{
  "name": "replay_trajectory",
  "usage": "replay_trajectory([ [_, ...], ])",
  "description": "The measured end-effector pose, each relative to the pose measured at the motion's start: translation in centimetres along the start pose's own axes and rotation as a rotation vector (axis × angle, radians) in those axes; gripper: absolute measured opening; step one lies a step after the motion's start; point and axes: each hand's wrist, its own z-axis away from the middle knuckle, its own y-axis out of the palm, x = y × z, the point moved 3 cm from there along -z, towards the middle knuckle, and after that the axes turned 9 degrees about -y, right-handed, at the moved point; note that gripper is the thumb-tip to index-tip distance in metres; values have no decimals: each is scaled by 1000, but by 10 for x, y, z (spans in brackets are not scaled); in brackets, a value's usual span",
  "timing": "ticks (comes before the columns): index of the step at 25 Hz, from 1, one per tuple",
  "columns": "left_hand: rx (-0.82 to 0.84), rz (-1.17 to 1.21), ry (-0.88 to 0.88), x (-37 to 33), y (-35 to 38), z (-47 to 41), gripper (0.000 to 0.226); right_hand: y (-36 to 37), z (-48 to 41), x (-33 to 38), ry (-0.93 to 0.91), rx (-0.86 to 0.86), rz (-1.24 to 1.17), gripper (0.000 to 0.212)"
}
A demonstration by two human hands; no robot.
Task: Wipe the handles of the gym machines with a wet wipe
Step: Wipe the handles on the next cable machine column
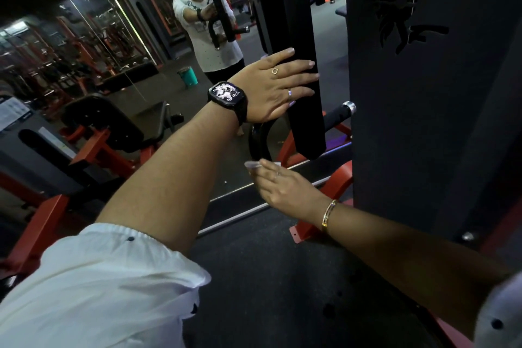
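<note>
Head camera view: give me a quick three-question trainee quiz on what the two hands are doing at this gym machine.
1. True or false: the left hand lies flat, fingers straight, on the black upright bar.
2. Which hand holds the wet wipe? A: the left hand. B: the right hand.
3. Fill in: the curved black handle sits ___ the left hand in the picture.

Key: 1 true; 2 B; 3 below.

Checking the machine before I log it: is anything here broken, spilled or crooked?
Nothing stands out. The left hand lies flat on the black upright, and the right hand pinches the wet wipe below the curved handle.
</note>
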Motion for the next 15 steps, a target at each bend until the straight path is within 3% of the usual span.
replay_trajectory([
  [2, 9, 4, -6, 0, -1, 1, 47, 7, 17, 12, -54, 14, -142, 35],
  [4, 14, 3, -15, -2, -2, 0, 48, 3, 34, 19, 123, -86, -405, 36],
  [5, 13, 7, -17, -2, -2, 0, 48, -1, 43, 22, 308, -154, -587, 37],
  [7, 5, 16, -14, -2, -1, 0, 47, 5, 64, 27, 923, -230, -946, 36],
  [9, 5, 25, -20, -1, -1, 0, 47, 22, 77, 30, 1723, -214, -1387, 32],
  [10, 6, 27, -25, -1, -1, 0, 47, 29, 76, 35, 1972, -184, -1611, 29],
  [12, 14, 29, -24, -2, 2, 1, 48, 31, 64, 29, 2101, -236, -1897, 22],
  [15, 27, 28, -17, -1, 2, 1, 49, 26, 32, 10, 2037, -489, -2174, 28],
])
